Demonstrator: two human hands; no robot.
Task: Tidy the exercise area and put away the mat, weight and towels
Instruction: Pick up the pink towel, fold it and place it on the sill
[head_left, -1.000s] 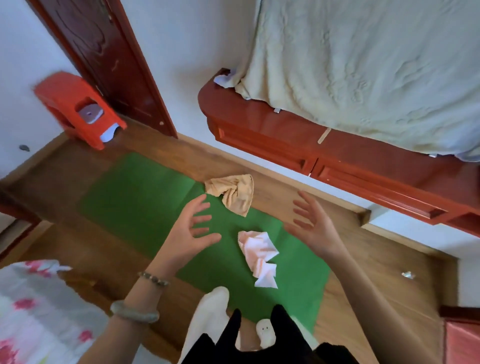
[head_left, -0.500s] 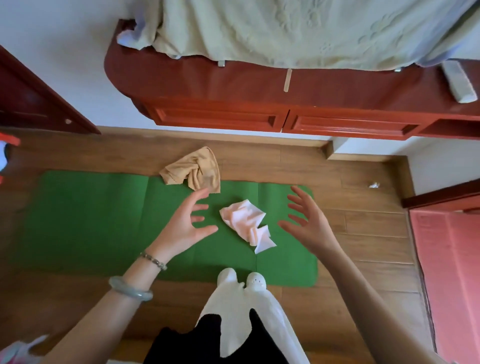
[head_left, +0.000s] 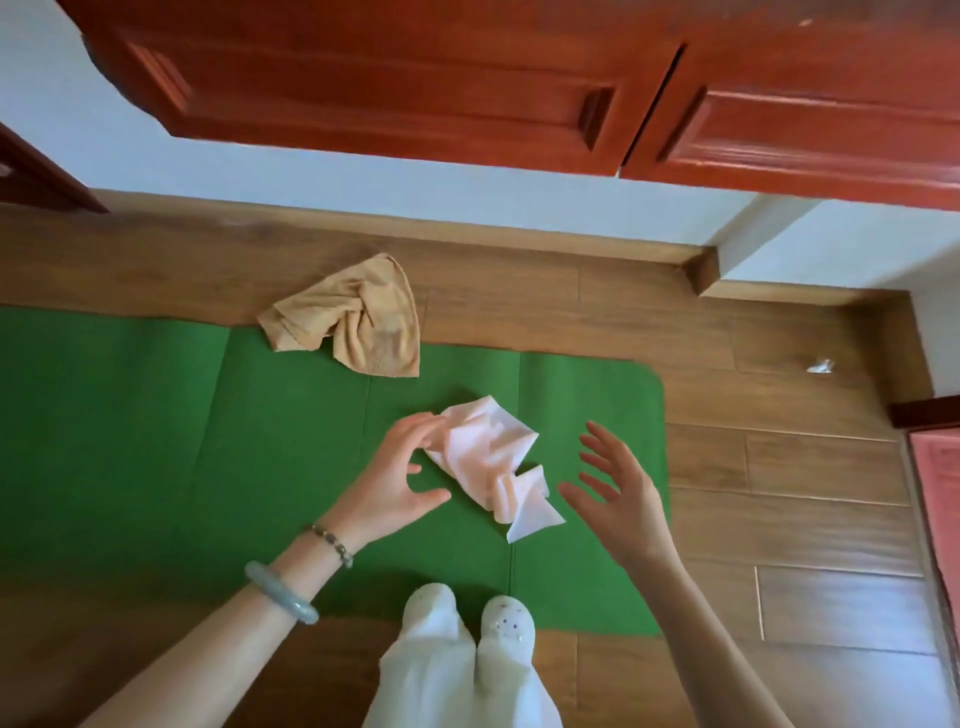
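Note:
A green exercise mat (head_left: 156, 441) lies flat on the wooden floor. A crumpled pale pink towel (head_left: 491, 457) sits on its right part. A tan towel (head_left: 358, 322) lies bunched across the mat's far edge, half on the floor. My left hand (head_left: 400, 483) hovers at the pink towel's left side, fingers spread and fingertips at its edge. My right hand (head_left: 615, 493) is spread open just right of the same towel, not touching it. No weight is in view.
A red wooden bed frame (head_left: 467, 88) with drawers runs along the top. My white shoes (head_left: 467, 613) stand at the mat's near edge. A small scrap of paper (head_left: 821, 366) lies on the floor at right, near a pink surface (head_left: 940, 478).
The view has tilted down and closer to the floor. Both hands have dropped toward the pink towel, and the left fingertips now reach its edge.

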